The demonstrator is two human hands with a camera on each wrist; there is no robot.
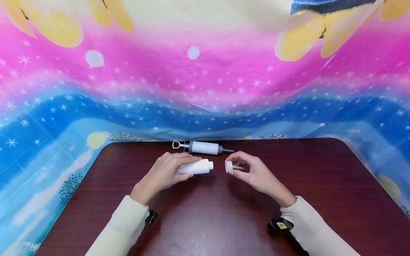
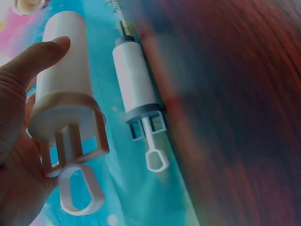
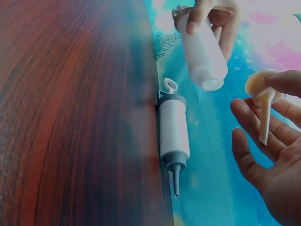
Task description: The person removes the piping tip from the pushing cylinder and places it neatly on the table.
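My left hand (image 1: 164, 170) grips a white plastic syringe barrel (image 1: 196, 167), held sideways with its open threaded neck facing right. In the left wrist view its beige collar (image 2: 66, 101) and looped plunger handle (image 2: 81, 190) show at the rear. Between the thumb and fingertips of my right hand (image 1: 253, 170), a beige nozzle cap (image 1: 228, 166) is pinched, its thin spout pointing right, away from the barrel. A small gap separates cap and neck. Behind both hands lies a second syringe (image 1: 205, 147), white with grey ends, its grey nozzle pointing right.
The dark red wooden table (image 1: 205, 220) has its far edge just beyond the second syringe. A printed cloth (image 1: 205, 89) in pink and blue hangs behind and along the sides. Dark straps (image 1: 280, 224) sit at both wrists.
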